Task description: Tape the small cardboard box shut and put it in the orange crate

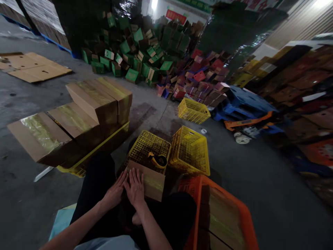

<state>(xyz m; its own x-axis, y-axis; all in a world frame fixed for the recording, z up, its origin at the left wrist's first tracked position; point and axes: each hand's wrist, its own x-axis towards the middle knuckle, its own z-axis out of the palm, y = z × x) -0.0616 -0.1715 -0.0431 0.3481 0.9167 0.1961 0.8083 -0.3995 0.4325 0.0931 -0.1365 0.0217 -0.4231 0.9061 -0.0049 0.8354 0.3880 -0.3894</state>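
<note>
A brown cardboard box point(153, 178) with a strip of yellowish tape across it rests between my knees, against the near edge of an upturned yellow crate point(140, 146). My right hand point(135, 187) lies flat on its top, fingers stretched out. Beside it, my left hand point(116, 189) touches the box's left end with fingers extended. Neither hand grips anything. A tape dispenser point(157, 159) with a yellow handle lies on the crate just beyond the box.
Taped boxes point(78, 118) sit on a yellow crate at left. An orange crate point(249, 222) holding boxes stands at my right. Ahead are an open yellow crate point(192, 149), another yellow crate point(194, 111), heaped green boxes point(132, 74) and a pallet jack point(247, 121).
</note>
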